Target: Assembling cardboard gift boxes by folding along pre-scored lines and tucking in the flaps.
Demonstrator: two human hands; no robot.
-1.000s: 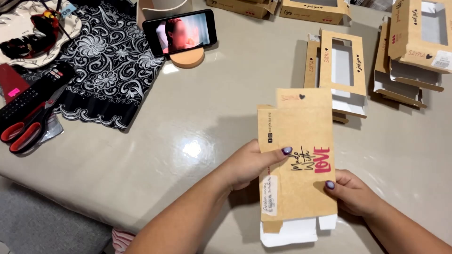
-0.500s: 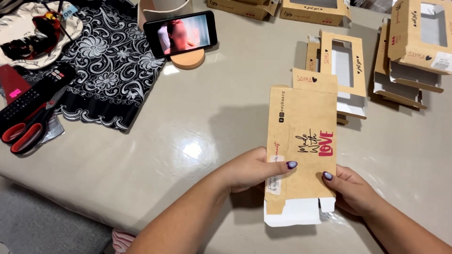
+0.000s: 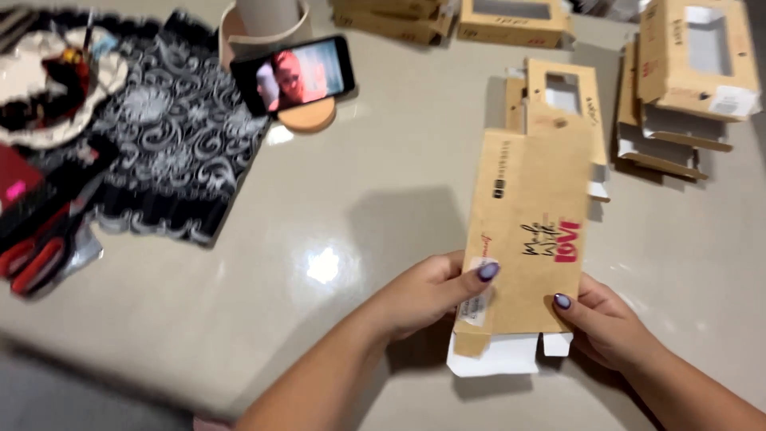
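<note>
A flat, unfolded brown cardboard box (image 3: 531,223) with dark and red lettering is held upright above the table, its white flaps hanging at the bottom. My left hand (image 3: 427,295) grips its lower left edge, thumb on the front face. My right hand (image 3: 606,323) grips its lower right corner, thumb on the front as well.
Several flat and assembled windowed boxes (image 3: 690,64) lie at the back right. A phone (image 3: 294,73) with a lit screen leans on a round wooden stand. A black patterned cloth (image 3: 171,144) and red-handled scissors (image 3: 40,255) lie at the left on the beige table (image 3: 335,215).
The box has shifted slightly right and up in my hands and turned a little. Both hands keep their hold at its lower end.
</note>
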